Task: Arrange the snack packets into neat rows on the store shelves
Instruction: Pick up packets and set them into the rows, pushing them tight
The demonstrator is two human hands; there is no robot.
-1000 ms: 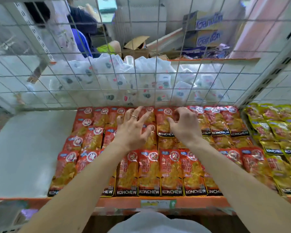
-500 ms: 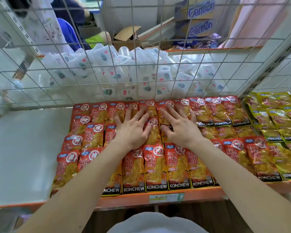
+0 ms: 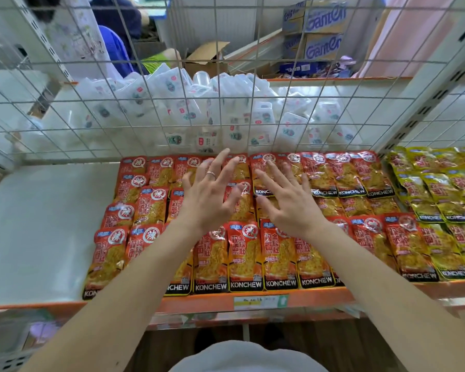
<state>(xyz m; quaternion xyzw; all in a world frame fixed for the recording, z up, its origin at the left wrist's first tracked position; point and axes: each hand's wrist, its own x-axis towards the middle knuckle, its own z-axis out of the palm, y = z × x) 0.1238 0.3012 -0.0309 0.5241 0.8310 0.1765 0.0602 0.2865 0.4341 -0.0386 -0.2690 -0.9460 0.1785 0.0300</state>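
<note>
Both the left hand (image 3: 208, 202) and right hand (image 3: 293, 208) now lift off the red packets (image 3: 244, 253) beneath, each grip wide and empty: this patch looks settled.

Counts taken relative to the wire mesh panel (image 3: 251, 116). In front of it: red snack packets (image 3: 244, 253) in four overlapping rows, roughly ten across the back row, total not countable under the arms; beside them on the right, yellow packets (image 3: 440, 189) in three visible columns, cut off by the frame edge; two hands, left hand (image 3: 207, 202) and right hand (image 3: 293, 208); one ring (image 3: 210, 175); one shelf label (image 3: 261, 302). Behind it: one heap of white packets (image 3: 172, 103), too many to count, and two stacked cartons (image 3: 322, 30).
</note>
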